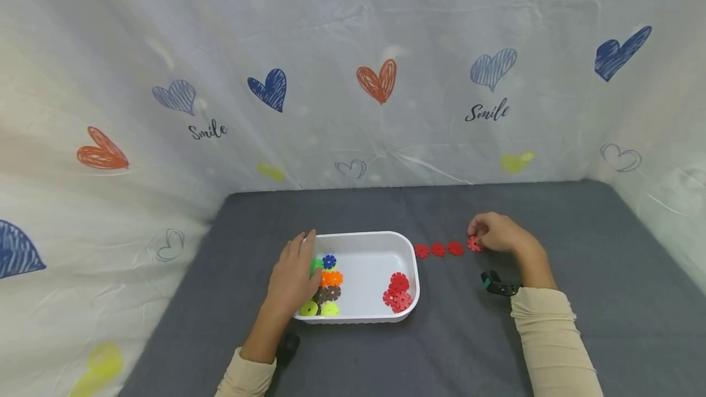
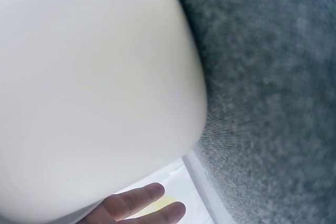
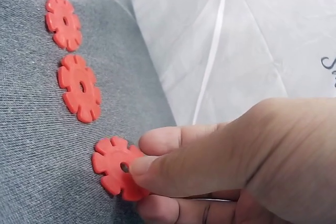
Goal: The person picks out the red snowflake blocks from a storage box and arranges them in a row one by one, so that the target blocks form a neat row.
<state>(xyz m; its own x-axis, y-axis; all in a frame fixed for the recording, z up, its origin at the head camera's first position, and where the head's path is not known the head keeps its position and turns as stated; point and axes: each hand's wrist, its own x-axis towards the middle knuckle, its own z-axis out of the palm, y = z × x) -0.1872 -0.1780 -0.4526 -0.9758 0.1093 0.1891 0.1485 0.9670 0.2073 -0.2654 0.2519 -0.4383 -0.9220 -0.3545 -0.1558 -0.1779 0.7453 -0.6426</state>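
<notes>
Between thumb and fingers, my right hand (image 1: pixel 499 231) pinches a red notched plastic disc (image 3: pixel 113 169) with a hole in its middle, close over the grey cloth. It sits at the right end of a row of three similar red discs (image 1: pixel 438 250), with a wider gap before it. My left hand (image 1: pixel 292 274) rests over the left rim of a white tray (image 1: pixel 361 287), its fingers fairly straight and its thumb on the inner side. Two of its fingers (image 2: pixel 136 199) show past the tray's wall in the left wrist view.
Inside the tray, several red discs (image 1: pixel 398 293) lie at the right. Orange discs (image 1: pixel 332 279), brown discs (image 1: pixel 333 293), a blue disc (image 1: pixel 329 261) and yellow discs (image 1: pixel 330 309) lie at the left, partly hidden by the hand. A heart-printed curtain (image 1: pixel 331 133) hangs behind the table.
</notes>
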